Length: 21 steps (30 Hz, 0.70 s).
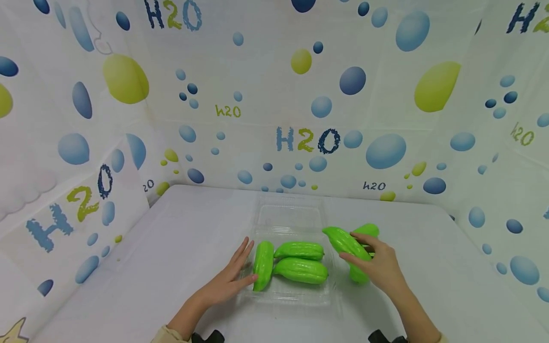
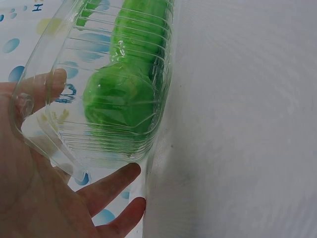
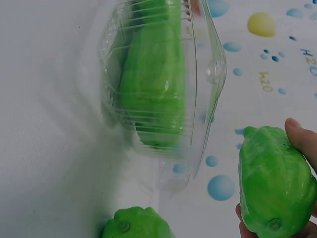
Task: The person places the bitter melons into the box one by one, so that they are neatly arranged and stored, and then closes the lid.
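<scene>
My right hand (image 1: 381,267) pinches a glossy, ridged green vegetable like a bitter melon (image 1: 343,242) between thumb and fingers, raised right of a clear plastic container (image 1: 296,296). Three similar green vegetables lie in the container: one upright along the left (image 1: 263,267), two crosswise, the upper (image 1: 299,250) and the lower (image 1: 301,270). My left hand (image 1: 223,283) is at the container's left side, its thumb over the rim and the other fingers stretched out, as the left hand (image 2: 54,198) shows in the left wrist view. The held vegetable (image 3: 275,183) shows its stem end in the right wrist view.
More green vegetables lie on the table beneath my right hand, one farther back (image 1: 370,230) and one nearer (image 1: 358,275), both partly hidden. The container's transparent lid (image 1: 289,216) is folded back behind it. A printed sheet (image 1: 257,85) hangs behind the white table (image 1: 171,247).
</scene>
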### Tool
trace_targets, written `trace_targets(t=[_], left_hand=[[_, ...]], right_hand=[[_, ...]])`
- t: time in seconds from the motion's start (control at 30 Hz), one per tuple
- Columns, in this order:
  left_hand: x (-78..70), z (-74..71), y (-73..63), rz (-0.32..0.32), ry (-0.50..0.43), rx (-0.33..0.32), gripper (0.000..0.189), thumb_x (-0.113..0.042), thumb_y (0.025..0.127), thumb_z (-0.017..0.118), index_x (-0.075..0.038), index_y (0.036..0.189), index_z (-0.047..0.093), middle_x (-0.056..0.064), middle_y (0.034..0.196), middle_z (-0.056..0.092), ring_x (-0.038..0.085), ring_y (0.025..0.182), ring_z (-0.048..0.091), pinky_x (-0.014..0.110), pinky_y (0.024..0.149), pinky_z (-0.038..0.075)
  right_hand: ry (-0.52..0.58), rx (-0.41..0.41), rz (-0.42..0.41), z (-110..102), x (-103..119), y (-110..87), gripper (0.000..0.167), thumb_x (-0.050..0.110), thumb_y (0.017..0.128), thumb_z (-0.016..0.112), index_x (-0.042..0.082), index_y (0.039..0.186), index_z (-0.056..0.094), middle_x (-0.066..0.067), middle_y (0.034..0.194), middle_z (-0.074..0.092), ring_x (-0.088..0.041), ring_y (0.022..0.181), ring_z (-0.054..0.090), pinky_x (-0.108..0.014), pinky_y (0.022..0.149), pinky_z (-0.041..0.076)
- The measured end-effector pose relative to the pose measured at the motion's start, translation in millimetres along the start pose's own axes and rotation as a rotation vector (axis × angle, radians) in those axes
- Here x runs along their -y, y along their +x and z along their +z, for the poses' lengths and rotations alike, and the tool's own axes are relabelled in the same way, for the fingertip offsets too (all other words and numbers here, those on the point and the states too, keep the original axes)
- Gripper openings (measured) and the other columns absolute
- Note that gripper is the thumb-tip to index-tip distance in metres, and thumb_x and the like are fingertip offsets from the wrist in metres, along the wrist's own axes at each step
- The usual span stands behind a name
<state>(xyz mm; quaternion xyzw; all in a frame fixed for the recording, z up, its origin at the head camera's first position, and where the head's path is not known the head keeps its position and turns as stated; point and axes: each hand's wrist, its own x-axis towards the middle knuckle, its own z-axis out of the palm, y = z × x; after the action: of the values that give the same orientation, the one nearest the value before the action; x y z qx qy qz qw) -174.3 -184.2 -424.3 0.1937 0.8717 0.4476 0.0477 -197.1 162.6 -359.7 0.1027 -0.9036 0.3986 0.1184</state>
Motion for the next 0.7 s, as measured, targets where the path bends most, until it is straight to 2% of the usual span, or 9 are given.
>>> trace_targets(t=[0.47,0.7], left_hand=[[-0.9,-1.0,-0.3,0.006,-0.003,0.006,0.078,-0.033,0.093,0.052,-0.016,0.148,0.0,0.008,0.152,-0.011,0.029,0.137,-0.007,0.062,0.102,0.012],[-1.1,-0.4,-1.1,0.018,-0.004,-0.003,0.076,-0.032,0.093,0.052,-0.016,0.148,0.001,0.008,0.152,-0.01,0.031,0.137,-0.006,0.062,0.102,0.013]], right_hand=[[0.064,0.025,-0.029,15.3,7.4,1.7,0.057,0.036,0.071,0.078,0.01,0.119,0.061,-0.008,0.109,0.064,-0.022,0.089,0.061,-0.031,0.069,0.049],[0.055,0.049,-0.035,21.4,15.5,1.8,0.057,0.036,0.071,0.077,0.009,0.119,0.061,-0.007,0.109,0.064,-0.02,0.089,0.06,-0.034,0.073,0.048]])
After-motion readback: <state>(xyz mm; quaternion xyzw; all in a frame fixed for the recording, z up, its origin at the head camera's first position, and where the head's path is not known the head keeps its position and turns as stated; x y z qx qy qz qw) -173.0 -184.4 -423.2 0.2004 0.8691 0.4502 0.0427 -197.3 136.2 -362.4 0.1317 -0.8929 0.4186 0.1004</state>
